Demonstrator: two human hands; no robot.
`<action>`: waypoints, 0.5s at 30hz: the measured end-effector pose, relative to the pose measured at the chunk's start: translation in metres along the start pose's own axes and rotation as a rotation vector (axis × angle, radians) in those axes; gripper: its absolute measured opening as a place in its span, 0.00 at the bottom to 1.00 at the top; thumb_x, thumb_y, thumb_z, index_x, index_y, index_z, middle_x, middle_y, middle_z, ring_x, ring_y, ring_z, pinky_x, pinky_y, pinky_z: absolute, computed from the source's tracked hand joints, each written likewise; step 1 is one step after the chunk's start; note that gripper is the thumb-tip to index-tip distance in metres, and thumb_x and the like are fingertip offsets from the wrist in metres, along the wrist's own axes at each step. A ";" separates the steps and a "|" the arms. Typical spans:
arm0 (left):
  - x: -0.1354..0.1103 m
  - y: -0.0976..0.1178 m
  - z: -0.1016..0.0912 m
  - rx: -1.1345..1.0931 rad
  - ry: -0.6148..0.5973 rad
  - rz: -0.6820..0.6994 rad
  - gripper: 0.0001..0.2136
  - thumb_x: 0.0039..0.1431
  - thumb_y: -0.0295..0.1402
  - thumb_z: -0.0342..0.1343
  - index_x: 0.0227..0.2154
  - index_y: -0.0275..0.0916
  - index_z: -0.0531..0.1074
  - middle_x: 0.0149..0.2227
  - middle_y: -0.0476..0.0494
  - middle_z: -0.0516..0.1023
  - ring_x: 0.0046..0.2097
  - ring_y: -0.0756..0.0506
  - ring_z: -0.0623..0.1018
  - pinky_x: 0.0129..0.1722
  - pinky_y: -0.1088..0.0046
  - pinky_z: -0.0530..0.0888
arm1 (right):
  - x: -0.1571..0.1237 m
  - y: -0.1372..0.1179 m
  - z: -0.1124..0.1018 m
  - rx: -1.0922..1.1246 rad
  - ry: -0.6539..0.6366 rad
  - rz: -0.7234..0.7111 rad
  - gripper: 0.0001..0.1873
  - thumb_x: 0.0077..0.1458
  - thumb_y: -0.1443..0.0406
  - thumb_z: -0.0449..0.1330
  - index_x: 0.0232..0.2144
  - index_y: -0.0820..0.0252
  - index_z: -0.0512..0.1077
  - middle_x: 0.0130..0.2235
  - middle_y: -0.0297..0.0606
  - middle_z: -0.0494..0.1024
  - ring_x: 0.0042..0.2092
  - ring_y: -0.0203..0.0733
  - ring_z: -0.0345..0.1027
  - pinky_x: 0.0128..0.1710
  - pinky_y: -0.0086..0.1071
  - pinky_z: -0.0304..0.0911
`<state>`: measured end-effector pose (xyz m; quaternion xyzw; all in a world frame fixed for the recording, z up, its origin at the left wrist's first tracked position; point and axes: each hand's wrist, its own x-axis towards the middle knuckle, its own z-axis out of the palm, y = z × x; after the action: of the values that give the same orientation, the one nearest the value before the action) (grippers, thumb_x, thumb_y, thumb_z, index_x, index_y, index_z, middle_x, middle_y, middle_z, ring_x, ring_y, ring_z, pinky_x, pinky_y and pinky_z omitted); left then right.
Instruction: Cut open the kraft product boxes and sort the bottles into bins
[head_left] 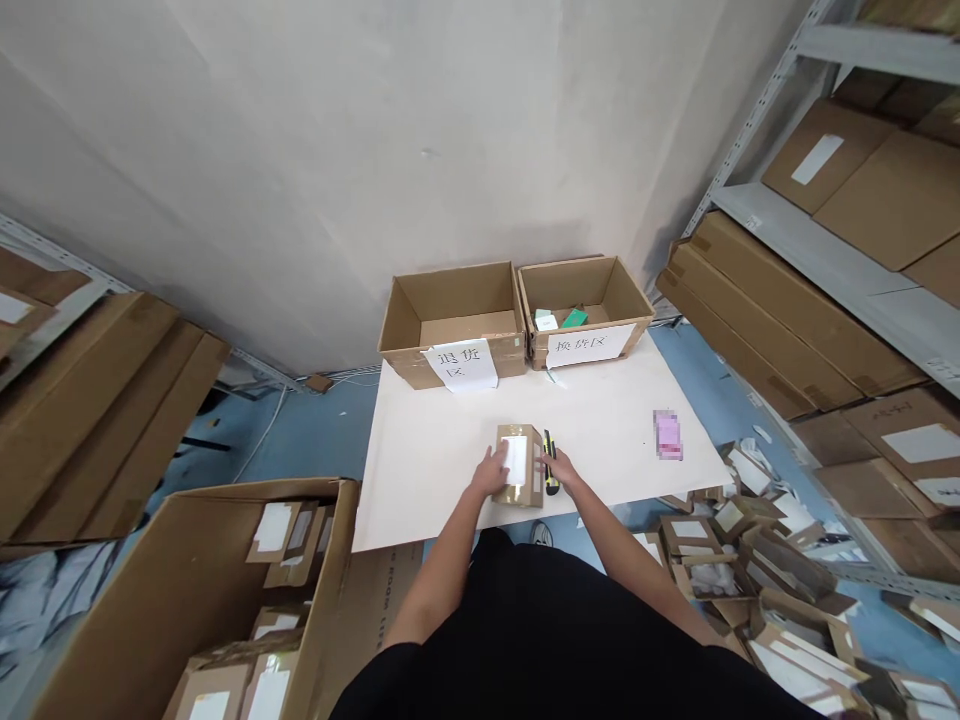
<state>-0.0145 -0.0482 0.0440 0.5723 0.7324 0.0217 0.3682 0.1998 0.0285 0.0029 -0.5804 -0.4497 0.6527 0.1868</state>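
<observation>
While the left hand (491,472) rests spread on its nine-o'clock edge, one taped carton (517,470) lies at that hand's three o'clock and the right hand's (559,466) nine. The right hand's fingers cross one cutter (552,486); whether they grip it, I cannot tell. Two open boxes (409,370) stand at the carton's eleven and one o'clock, one pink item (667,436) at three.

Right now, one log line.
left hand: on carton | right hand: at cutter, grip unclear | carton: on white table

Grey wall (420,150), blue floor (330,440), metal shelving (799,237) on 2 sides.
</observation>
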 end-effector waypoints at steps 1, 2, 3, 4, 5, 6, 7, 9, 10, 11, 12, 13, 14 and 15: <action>0.001 -0.011 -0.007 -0.035 0.023 -0.051 0.39 0.64 0.33 0.51 0.77 0.44 0.45 0.77 0.46 0.53 0.78 0.36 0.47 0.73 0.56 0.58 | -0.002 0.003 0.005 0.104 -0.031 -0.003 0.15 0.61 0.54 0.64 0.41 0.57 0.68 0.43 0.45 0.84 0.40 0.46 0.82 0.41 0.34 0.76; 0.001 -0.020 -0.014 -0.077 0.068 -0.122 0.38 0.65 0.32 0.50 0.77 0.42 0.47 0.76 0.44 0.56 0.78 0.36 0.49 0.73 0.56 0.59 | -0.004 0.005 0.009 0.165 -0.043 -0.007 0.16 0.61 0.53 0.64 0.42 0.57 0.69 0.43 0.45 0.84 0.41 0.47 0.82 0.43 0.35 0.76; 0.000 -0.029 -0.019 -0.128 0.122 -0.202 0.36 0.66 0.33 0.49 0.76 0.41 0.48 0.75 0.42 0.59 0.77 0.37 0.53 0.72 0.57 0.60 | -0.005 0.007 0.012 0.160 -0.030 -0.011 0.16 0.61 0.53 0.63 0.43 0.57 0.69 0.44 0.45 0.84 0.42 0.47 0.82 0.44 0.36 0.75; -0.002 -0.037 -0.021 -0.185 0.174 -0.285 0.34 0.68 0.34 0.47 0.76 0.39 0.50 0.74 0.39 0.62 0.75 0.37 0.58 0.71 0.58 0.62 | -0.006 0.008 0.016 0.097 0.001 -0.010 0.16 0.61 0.52 0.63 0.42 0.57 0.69 0.43 0.45 0.84 0.43 0.47 0.82 0.45 0.36 0.74; -0.005 -0.044 -0.022 -0.242 0.213 -0.362 0.32 0.70 0.35 0.45 0.75 0.39 0.51 0.72 0.37 0.66 0.73 0.37 0.63 0.69 0.59 0.65 | -0.006 0.010 0.019 -0.007 0.034 -0.005 0.15 0.62 0.52 0.62 0.41 0.56 0.70 0.43 0.44 0.84 0.45 0.47 0.81 0.46 0.35 0.74; -0.009 -0.050 -0.020 -0.290 0.233 -0.423 0.31 0.71 0.37 0.44 0.75 0.38 0.51 0.70 0.35 0.69 0.70 0.37 0.69 0.67 0.60 0.68 | -0.007 0.012 0.023 -0.128 0.056 0.004 0.15 0.61 0.52 0.62 0.40 0.56 0.70 0.43 0.43 0.83 0.46 0.47 0.80 0.47 0.35 0.73; -0.014 -0.055 -0.015 -0.324 0.235 -0.466 0.31 0.72 0.39 0.45 0.75 0.38 0.51 0.68 0.34 0.71 0.68 0.37 0.72 0.64 0.60 0.70 | -0.008 0.014 0.027 -0.240 0.063 0.011 0.15 0.61 0.52 0.62 0.39 0.56 0.71 0.42 0.42 0.83 0.48 0.48 0.79 0.48 0.34 0.72; -0.021 -0.060 -0.002 -0.355 0.218 -0.504 0.35 0.69 0.40 0.49 0.75 0.37 0.48 0.68 0.32 0.71 0.65 0.37 0.75 0.62 0.62 0.72 | -0.011 0.018 0.038 -0.355 0.042 0.016 0.16 0.60 0.51 0.62 0.39 0.56 0.72 0.42 0.42 0.83 0.49 0.49 0.78 0.49 0.34 0.71; -0.023 -0.060 0.007 -0.362 0.212 -0.504 0.38 0.68 0.38 0.52 0.76 0.36 0.45 0.68 0.32 0.71 0.66 0.37 0.75 0.62 0.63 0.72 | -0.013 0.021 0.044 -0.342 0.025 0.015 0.17 0.60 0.50 0.61 0.40 0.56 0.72 0.42 0.42 0.83 0.49 0.49 0.78 0.48 0.34 0.70; -0.024 -0.059 0.015 -0.369 0.211 -0.496 0.40 0.66 0.36 0.53 0.76 0.35 0.43 0.69 0.33 0.69 0.66 0.37 0.74 0.62 0.64 0.72 | -0.015 0.023 0.050 -0.294 0.017 0.014 0.18 0.59 0.49 0.61 0.41 0.56 0.72 0.43 0.42 0.83 0.49 0.48 0.79 0.48 0.33 0.71; -0.024 -0.057 0.024 -0.379 0.214 -0.483 0.42 0.65 0.34 0.54 0.77 0.35 0.42 0.70 0.33 0.68 0.67 0.38 0.73 0.63 0.65 0.71 | -0.017 0.024 0.054 -0.236 0.021 0.017 0.19 0.59 0.48 0.60 0.41 0.56 0.73 0.44 0.42 0.83 0.49 0.48 0.79 0.47 0.33 0.71; -0.022 -0.054 0.032 -0.388 0.219 -0.468 0.42 0.64 0.34 0.54 0.77 0.36 0.42 0.71 0.34 0.67 0.67 0.38 0.73 0.64 0.65 0.70 | -0.018 0.024 0.057 -0.189 0.042 0.030 0.20 0.59 0.47 0.59 0.42 0.56 0.73 0.45 0.43 0.84 0.50 0.48 0.79 0.47 0.33 0.71; -0.019 -0.050 0.040 -0.401 0.223 -0.454 0.42 0.64 0.34 0.54 0.77 0.37 0.42 0.71 0.35 0.66 0.67 0.38 0.73 0.65 0.65 0.70 | -0.019 0.022 0.058 -0.162 0.079 0.046 0.21 0.59 0.46 0.59 0.42 0.56 0.73 0.45 0.44 0.84 0.50 0.48 0.79 0.47 0.33 0.71; -0.015 -0.046 0.046 -0.426 0.229 -0.435 0.41 0.65 0.34 0.54 0.77 0.38 0.42 0.71 0.36 0.67 0.67 0.38 0.73 0.65 0.64 0.70 | -0.020 0.019 0.057 -0.155 0.130 0.058 0.21 0.59 0.46 0.58 0.42 0.56 0.73 0.45 0.45 0.84 0.50 0.48 0.79 0.47 0.33 0.72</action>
<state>-0.0252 -0.0952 -0.0026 0.3062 0.8532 0.1598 0.3909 0.1574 -0.0178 -0.0053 -0.6470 -0.4688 0.5820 0.1514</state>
